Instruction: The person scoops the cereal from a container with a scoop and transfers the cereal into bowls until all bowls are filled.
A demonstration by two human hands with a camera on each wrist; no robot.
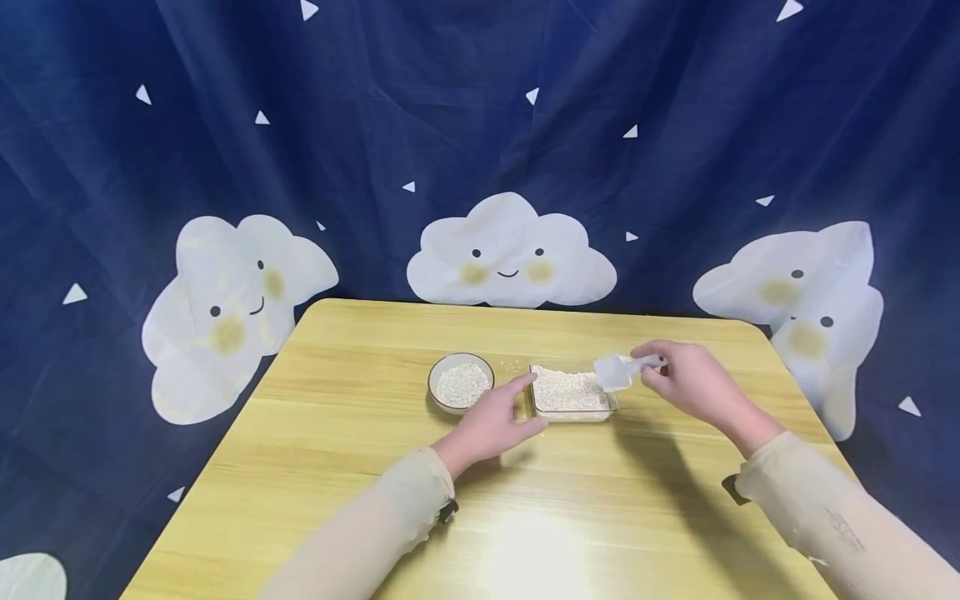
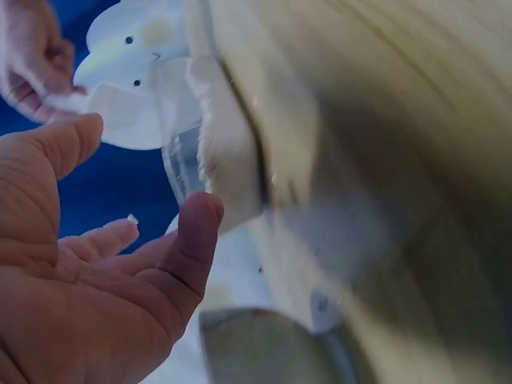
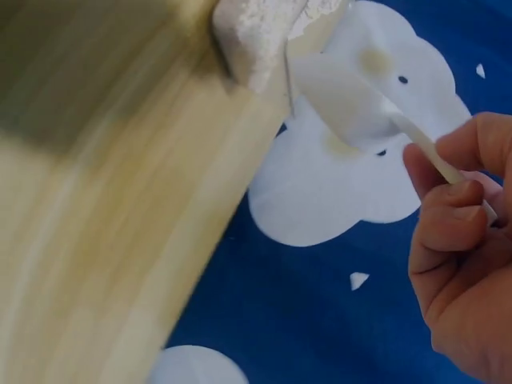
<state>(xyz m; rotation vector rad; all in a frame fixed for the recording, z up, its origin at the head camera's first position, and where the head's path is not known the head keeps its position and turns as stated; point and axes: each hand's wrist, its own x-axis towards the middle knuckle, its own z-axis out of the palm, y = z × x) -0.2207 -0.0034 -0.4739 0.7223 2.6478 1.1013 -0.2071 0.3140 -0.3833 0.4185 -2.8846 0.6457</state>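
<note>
A clear rectangular dish (image 1: 572,397) filled with white grains sits near the middle of the wooden table (image 1: 360,467). Left of it stands a small round bowl (image 1: 461,383) of the same grains. My left hand (image 1: 501,418) hovers with relaxed fingers at the dish's left edge, between dish and bowl; its thumb (image 2: 194,240) and fingers sit close to the dish wall (image 2: 182,160). My right hand (image 1: 686,379) pinches the handle of a white plastic scoop (image 1: 619,370), held just above the dish's right end. The scoop (image 3: 352,100) appears near the grain-filled dish (image 3: 260,32).
A few loose grains (image 1: 512,367) lie on the table behind the dish. A dark blue cloth with white clouds (image 1: 510,254) hangs behind and around the table. The table's front half is bare wood.
</note>
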